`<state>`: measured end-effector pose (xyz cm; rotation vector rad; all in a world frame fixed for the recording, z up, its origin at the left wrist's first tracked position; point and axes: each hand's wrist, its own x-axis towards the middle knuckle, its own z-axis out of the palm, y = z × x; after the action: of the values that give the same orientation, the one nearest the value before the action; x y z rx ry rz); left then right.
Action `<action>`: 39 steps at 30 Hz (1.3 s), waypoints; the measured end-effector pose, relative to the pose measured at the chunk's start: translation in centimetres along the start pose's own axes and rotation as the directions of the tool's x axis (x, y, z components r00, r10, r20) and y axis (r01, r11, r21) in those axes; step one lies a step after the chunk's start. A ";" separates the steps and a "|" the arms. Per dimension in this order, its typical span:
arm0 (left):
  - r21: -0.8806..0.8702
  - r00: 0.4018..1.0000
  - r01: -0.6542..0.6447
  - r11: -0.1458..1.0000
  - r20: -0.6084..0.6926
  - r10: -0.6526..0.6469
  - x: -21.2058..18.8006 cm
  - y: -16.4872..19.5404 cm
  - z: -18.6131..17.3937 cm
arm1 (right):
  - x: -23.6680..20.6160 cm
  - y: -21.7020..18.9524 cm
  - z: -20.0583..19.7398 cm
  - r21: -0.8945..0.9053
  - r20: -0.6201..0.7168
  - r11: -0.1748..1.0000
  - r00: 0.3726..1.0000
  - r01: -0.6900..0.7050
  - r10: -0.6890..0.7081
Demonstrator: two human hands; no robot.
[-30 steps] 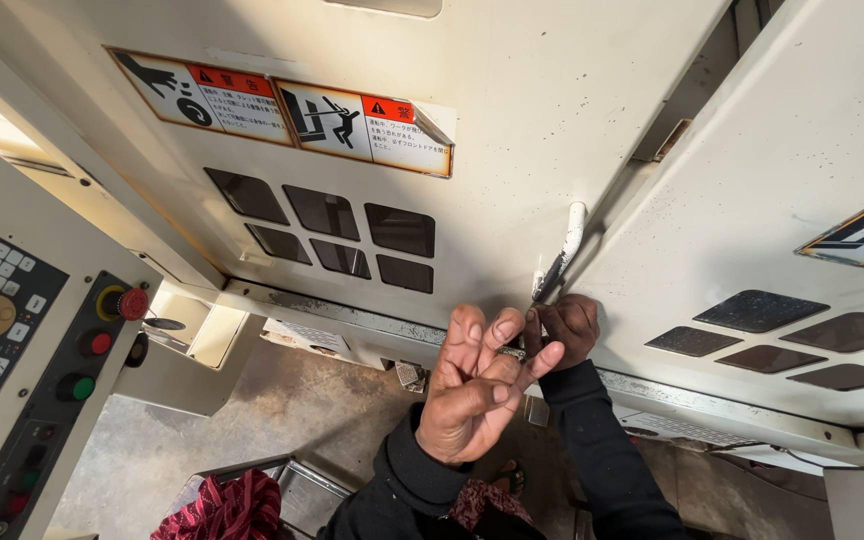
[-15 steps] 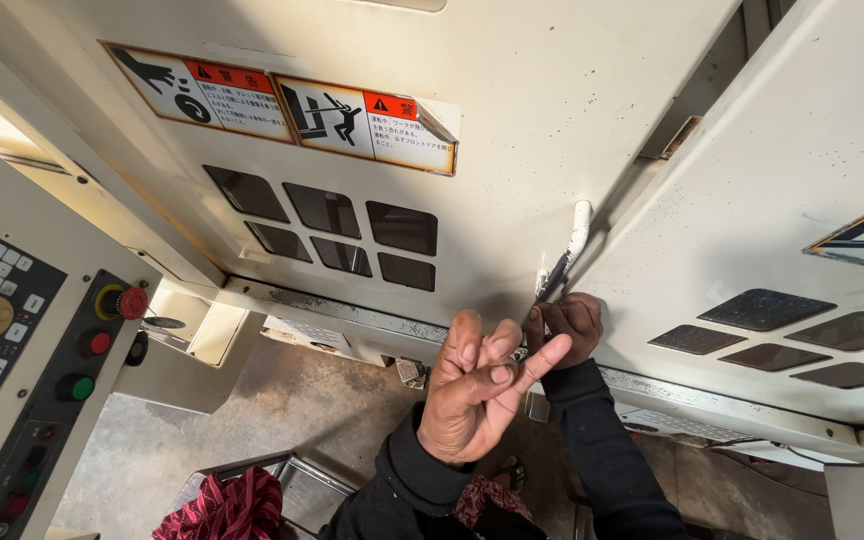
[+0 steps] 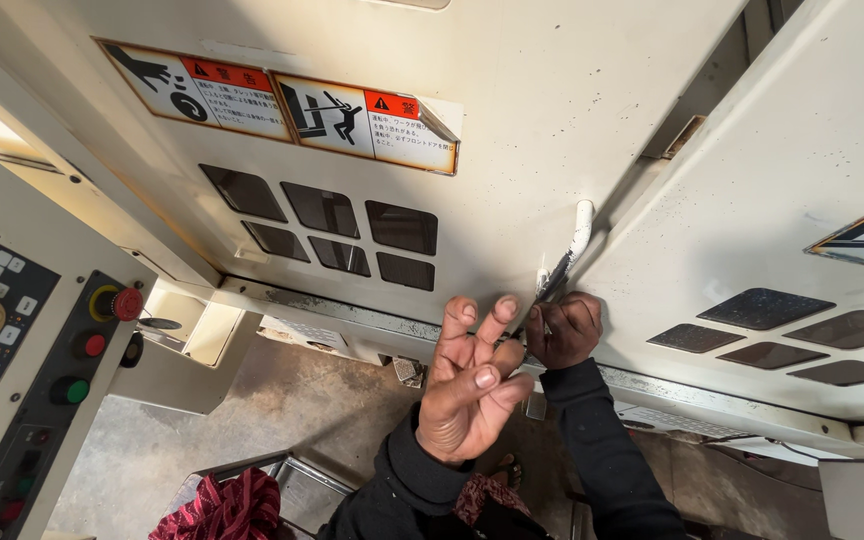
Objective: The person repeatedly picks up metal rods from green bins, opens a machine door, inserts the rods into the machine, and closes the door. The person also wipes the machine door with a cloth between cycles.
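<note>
I look down along the cream front of a large machine. My right hand (image 3: pixel 564 330) is closed around the lower end of a white door handle (image 3: pixel 580 225) at the seam between two sliding doors. The left door panel (image 3: pixel 512 150) carries dark window slots (image 3: pixel 324 225) and two warning stickers (image 3: pixel 282 105). Beside the right hand, my left hand (image 3: pixel 472 385) is raised in the air with fingers spread, holding nothing. Both arms wear dark sleeves.
A control panel (image 3: pixel 12 370) with keypad, a red emergency knob (image 3: pixel 124 303) and red and green buttons stands at the left. The right door panel (image 3: pixel 792 230) has more dark slots. A red patterned cloth (image 3: pixel 222 505) lies low, above a grey concrete floor (image 3: pixel 282 410).
My left hand has shifted a little and its fingers have curled slightly. The right hand stays gripped on the handle; the doors show no clear movement.
</note>
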<state>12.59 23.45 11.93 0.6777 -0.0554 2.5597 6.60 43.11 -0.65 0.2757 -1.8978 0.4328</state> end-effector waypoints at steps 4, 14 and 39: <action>0.050 1.000 0.013 0.999 -0.015 -0.012 0.2 0.2 0.2 | -0.4 0.3 0.2 -0.006 -0.002 1.000 1.000 0.001 -0.001; 0.255 0.997 0.022 0.967 0.066 -0.041 0.5 0.1 -1.0 | -0.5 0.3 0.5 -0.020 -0.024 0.999 0.999 0.025 -0.025; 0.146 0.997 0.023 0.989 0.064 -0.033 5.8 -2.4 -2.1 | -2.8 3.9 2.3 0.025 -0.018 0.991 0.991 0.135 -0.134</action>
<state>8.37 28.50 12.61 0.8126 0.1183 2.5317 4.11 45.61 -4.67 0.4137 -1.8456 0.3683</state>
